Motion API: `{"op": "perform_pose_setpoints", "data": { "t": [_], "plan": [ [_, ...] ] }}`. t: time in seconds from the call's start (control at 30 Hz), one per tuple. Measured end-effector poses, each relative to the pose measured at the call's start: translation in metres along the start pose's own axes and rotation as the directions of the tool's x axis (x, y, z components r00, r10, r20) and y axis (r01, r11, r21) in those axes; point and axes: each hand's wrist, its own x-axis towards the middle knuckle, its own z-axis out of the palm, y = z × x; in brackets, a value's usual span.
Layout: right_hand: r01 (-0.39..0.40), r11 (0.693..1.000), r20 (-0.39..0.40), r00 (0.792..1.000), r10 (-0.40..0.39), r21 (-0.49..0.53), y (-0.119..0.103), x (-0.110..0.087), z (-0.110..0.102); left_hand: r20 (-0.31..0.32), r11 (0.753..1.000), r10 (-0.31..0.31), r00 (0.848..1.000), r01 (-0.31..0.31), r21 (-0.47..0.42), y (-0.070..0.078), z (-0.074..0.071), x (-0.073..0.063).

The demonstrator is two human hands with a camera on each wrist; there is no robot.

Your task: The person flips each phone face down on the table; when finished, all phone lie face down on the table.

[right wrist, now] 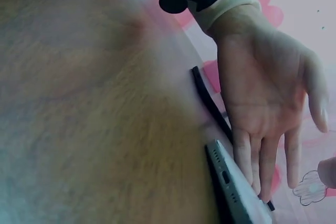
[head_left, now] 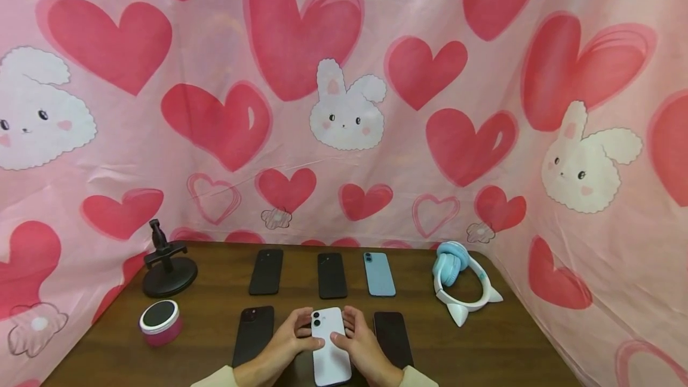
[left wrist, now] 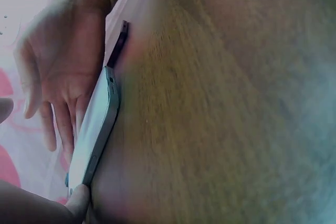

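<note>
A white phone [head_left: 329, 363] with two rear lenses lies back up on the table at front centre. My left hand [head_left: 292, 336] is at its left side, and its thumb reaches over the phone's back. On the other side is my right hand [head_left: 365, 345], its thumb likewise above the back. In the left wrist view the right hand [left wrist: 68, 61] shows a flat palm and straight fingers beside the phone [left wrist: 97, 129]. The right wrist view shows the left hand [right wrist: 268, 87] with its fingers extended along the phone's edge [right wrist: 233, 187].
Near my hands lie a black phone [head_left: 254, 330] and a dark phone [head_left: 392, 336]. Behind are two black phones [head_left: 266, 272] [head_left: 332, 276] and a blue phone [head_left: 379, 275]. A black stand [head_left: 169, 276] and pink round tin [head_left: 162, 327] are left, cat-ear headphones [head_left: 454, 276] right.
</note>
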Motion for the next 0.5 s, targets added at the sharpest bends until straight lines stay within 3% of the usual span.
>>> {"op": "perform_pose_setpoints", "data": {
  "t": [0.5],
  "plan": [
    [-0.066,0.997,-0.006,0.998,0.067,0.04,-0.0028,-0.0006,0.0016,-0.036,0.996,-0.038,0.999,0.041,0.084,0.0043,-0.0011,-0.0014]
  ]
}}
